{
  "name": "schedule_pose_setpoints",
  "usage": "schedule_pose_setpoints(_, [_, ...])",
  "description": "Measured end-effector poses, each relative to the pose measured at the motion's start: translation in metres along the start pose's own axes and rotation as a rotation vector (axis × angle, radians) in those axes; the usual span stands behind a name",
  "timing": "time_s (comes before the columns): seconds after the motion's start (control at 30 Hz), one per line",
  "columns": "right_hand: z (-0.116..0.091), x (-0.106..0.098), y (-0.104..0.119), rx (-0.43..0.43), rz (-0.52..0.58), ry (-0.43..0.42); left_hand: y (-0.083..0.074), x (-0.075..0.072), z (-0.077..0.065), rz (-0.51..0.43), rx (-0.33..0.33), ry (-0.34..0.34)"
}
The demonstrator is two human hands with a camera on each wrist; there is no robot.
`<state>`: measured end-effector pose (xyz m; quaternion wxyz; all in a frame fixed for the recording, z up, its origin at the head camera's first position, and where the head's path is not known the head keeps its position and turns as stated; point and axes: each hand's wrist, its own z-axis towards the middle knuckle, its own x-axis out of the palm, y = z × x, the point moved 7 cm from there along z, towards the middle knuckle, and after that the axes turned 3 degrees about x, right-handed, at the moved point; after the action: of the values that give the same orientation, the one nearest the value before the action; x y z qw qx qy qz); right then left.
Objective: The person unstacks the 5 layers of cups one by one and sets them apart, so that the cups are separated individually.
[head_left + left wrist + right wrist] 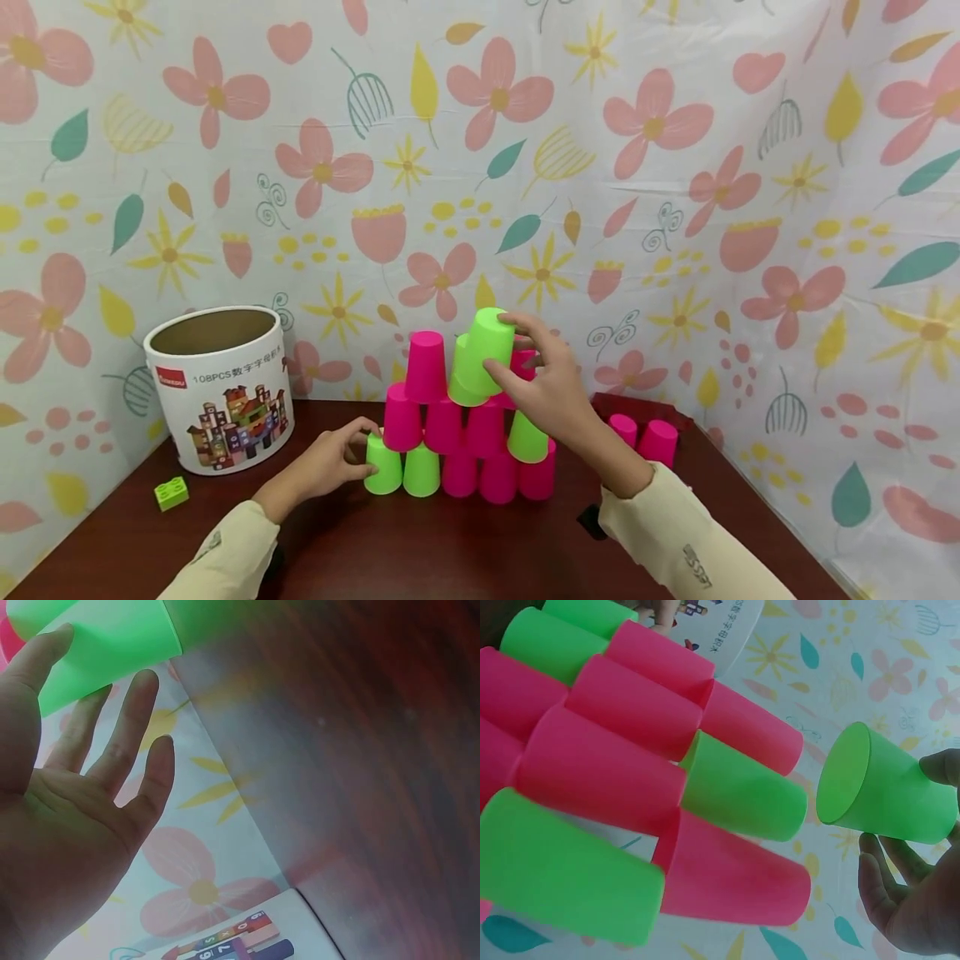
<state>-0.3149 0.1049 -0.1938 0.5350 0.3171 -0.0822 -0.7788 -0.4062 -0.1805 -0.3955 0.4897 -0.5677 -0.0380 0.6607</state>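
Note:
Upside-down plastic cups in pink and green stand as a stepped pyramid on the table. Its top row has a pink cup at the left, a partly hidden green cup in the middle and another pink cup at the right. My right hand holds a green cup by its sides, mouth down. In the right wrist view a gap separates that cup from the top row. My left hand is beside the bottom-left green cup, fingers spread and loosely bent; contact is hard to tell.
A white printed bucket stands at the table's back left, with a small green toy brick before it. Two pink cups stand right of the pyramid, near a dark red object. A floral curtain hangs behind.

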Motion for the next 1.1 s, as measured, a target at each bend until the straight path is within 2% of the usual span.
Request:
schedule_pose_setpoints(0.37, [-0.042,-0.032,-0.011,-0.021,-0.072,-0.004,-0.001,0.0,0.004,0.014,0.033,-0.003])
schedule_pose_setpoints(0.5, [-0.057,-0.044,-0.017,0.014,-0.09,0.004,-0.001,-0.002,0.003,0.02,0.029,-0.013])
schedule_pose_setpoints(0.63, [-0.072,-0.058,-0.027,0.048,-0.157,0.006,-0.001,-0.001,0.001,0.008,0.034,-0.002])
schedule_pose_setpoints(0.83, [-0.091,-0.085,-0.049,0.089,-0.22,-0.008,-0.001,0.0,0.001,0.016,0.032,-0.013])
schedule_pose_setpoints(1.1, [-0.113,-0.118,-0.083,0.195,-0.246,0.003,0.0,0.0,0.0,0.014,0.01,-0.008])
